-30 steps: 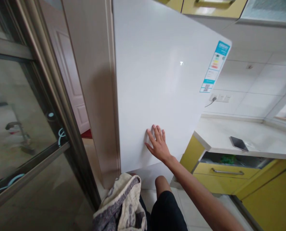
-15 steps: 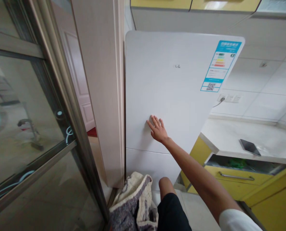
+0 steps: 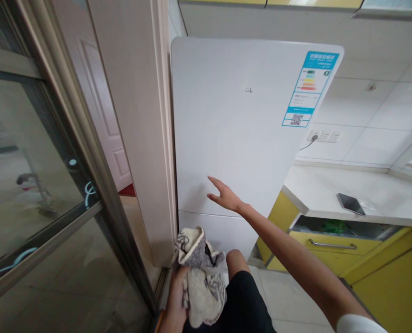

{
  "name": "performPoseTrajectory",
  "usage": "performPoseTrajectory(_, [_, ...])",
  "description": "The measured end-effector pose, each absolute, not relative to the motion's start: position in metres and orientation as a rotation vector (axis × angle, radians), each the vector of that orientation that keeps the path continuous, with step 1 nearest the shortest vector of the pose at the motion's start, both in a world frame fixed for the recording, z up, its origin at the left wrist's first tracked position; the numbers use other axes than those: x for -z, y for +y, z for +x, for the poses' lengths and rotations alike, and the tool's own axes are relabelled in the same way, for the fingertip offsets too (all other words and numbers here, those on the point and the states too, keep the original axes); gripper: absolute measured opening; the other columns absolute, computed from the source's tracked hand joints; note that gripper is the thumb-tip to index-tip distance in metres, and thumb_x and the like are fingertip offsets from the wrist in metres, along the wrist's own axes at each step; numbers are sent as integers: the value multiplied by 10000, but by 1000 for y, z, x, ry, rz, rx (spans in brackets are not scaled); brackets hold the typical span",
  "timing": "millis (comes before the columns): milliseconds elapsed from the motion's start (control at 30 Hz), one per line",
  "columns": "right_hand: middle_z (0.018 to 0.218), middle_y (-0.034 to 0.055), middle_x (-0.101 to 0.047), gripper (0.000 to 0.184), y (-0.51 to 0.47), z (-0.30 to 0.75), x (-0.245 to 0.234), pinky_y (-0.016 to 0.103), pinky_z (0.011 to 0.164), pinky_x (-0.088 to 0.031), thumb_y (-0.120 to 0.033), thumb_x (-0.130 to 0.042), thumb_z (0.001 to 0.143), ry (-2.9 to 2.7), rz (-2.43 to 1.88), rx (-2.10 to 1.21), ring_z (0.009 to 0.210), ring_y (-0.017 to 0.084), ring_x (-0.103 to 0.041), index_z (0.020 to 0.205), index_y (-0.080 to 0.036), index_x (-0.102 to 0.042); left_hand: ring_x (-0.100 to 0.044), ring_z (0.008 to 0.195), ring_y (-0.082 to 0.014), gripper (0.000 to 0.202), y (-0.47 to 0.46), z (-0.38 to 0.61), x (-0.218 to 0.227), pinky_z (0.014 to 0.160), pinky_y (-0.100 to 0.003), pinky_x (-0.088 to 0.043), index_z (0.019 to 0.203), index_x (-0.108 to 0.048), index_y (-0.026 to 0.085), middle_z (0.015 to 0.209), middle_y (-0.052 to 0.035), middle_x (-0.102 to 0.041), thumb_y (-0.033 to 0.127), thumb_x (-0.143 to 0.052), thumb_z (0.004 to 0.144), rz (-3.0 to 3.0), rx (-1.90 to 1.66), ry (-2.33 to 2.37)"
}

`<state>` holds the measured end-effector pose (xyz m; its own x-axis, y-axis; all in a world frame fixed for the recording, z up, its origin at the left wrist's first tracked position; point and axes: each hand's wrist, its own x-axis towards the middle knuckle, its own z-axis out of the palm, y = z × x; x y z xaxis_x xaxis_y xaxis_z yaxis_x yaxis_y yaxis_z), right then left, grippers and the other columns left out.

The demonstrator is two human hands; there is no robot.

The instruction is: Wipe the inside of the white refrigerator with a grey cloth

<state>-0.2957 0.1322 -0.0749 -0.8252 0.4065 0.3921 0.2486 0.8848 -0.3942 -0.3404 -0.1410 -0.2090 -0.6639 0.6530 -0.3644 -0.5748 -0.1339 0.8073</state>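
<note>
A bunched towel (image 3: 206,296), cream with grey-purple patterning, is gripped in my left hand (image 3: 177,296) low in the view, above my leg. The cloth hides most of that hand's fingers. My right hand (image 3: 226,196) is stretched out before the white refrigerator (image 3: 233,138), near the seam between its upper and lower doors. Its thumb and fingers are apart, and nothing is in it. Whether the fingertips touch the door I cannot tell. A blue and white energy label (image 3: 310,90) is stuck at the door's upper right.
On the left stands a glass door with a metal frame (image 3: 98,185), beside a pale door post (image 3: 139,115). A white counter (image 3: 316,185) at right carries a dark phone (image 3: 351,203). Below it is a yellow drawer (image 3: 330,259). A plug sits in wall sockets (image 3: 323,136).
My left hand has come into view, raising the towel, now more bunched. My right hand has turned side-on and sits slightly lower on the door. The view has shifted a little.
</note>
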Motion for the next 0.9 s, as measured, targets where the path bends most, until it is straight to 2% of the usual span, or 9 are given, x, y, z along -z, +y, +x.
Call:
performPoseTrajectory(133, [1588,113,-409,698,90,-249,98,464,1181,-392,-492,-582,945,-2459,-292,-1037,1452,224,-413,1556,-226,-375,-713,1108,-297,462,-96,-338,185,890,-379,-592,955,-689,230,967,-43,-794,377,-806,533,68,-2026,1298])
performPoseTrajectory(200, [1582,95,-424,681,73,-223,107,467,1154,-426,-534,-594,943,-2425,-257,-1193,1437,228,-435,1542,-272,-401,-705,1117,-280,488,-78,-332,176,923,-367,-571,1033,-670,225,1044,-54,-782,383,-807,592,164,-2090,1355])
performPoseTrajectory(300, [1599,96,-396,728,58,-190,115,483,1203,-350,-530,-648,922,-2430,-203,-1196,1459,240,-401,1555,-286,-383,-714,1049,-257,520,-51,-318,165,904,-352,-560,1117,-637,216,1129,-72,-760,391,-795,654,355,-2150,1459])
performPoseTrajectory(367, [1632,98,-330,817,57,-173,119,492,1239,-267,-519,-694,895,-2425,-190,-1151,1500,250,-329,1583,-293,-318,-708,1061,-251,549,-35,-306,159,916,-341,-549,1154,-622,220,1167,-75,-748,398,-798,666,435,-2183,1486])
performPoseTrajectory(533, [1689,116,-145,1107,72,-147,132,524,1260,-159,-521,-815,777,-2345,-290,-1036,1559,277,-134,1626,-300,-140,-627,1250,-264,664,-2,-274,146,1046,-360,-501,1300,-562,242,1357,-90,-663,556,-743,743,591,-2121,1138])
performPoseTrajectory(633, [1694,145,-94,1218,83,-136,140,528,1261,-152,-507,-858,719,-2262,-351,-996,1562,296,-113,1631,-258,-91,-519,1386,-285,761,12,-258,139,1156,-398,-425,1384,-523,234,1482,-105,-574,682,-649,783,629,-2006,868])
performPoseTrajectory(700, [1675,166,-165,1210,90,-130,144,512,1256,-196,-466,-863,699,-2154,-420,-1014,1542,308,-199,1624,-220,-123,-473,1424,-315,847,21,-249,133,1188,-430,-393,1399,-535,212,1490,-118,-567,770,-598,765,660,-1899,757])
performPoseTrajectory(767, [1618,164,-312,1117,97,-124,147,487,1231,-284,-395,-830,695,-2007,-516,-1044,1481,303,-342,1600,-204,-203,-435,1452,-326,889,30,-243,127,1209,-448,-363,1418,-537,217,1490,-113,-569,820,-544,764,741,-1821,682])
performPoseTrajectory(900, [1405,117,-567,887,118,-110,145,450,1094,-476,-305,-744,638,-1722,-695,-1042,1261,292,-573,1460,-202,-426,-331,1518,-293,869,46,-239,121,1236,-439,-301,1478,-471,272,1611,-77,-433,810,-504,797,888,-1751,630])
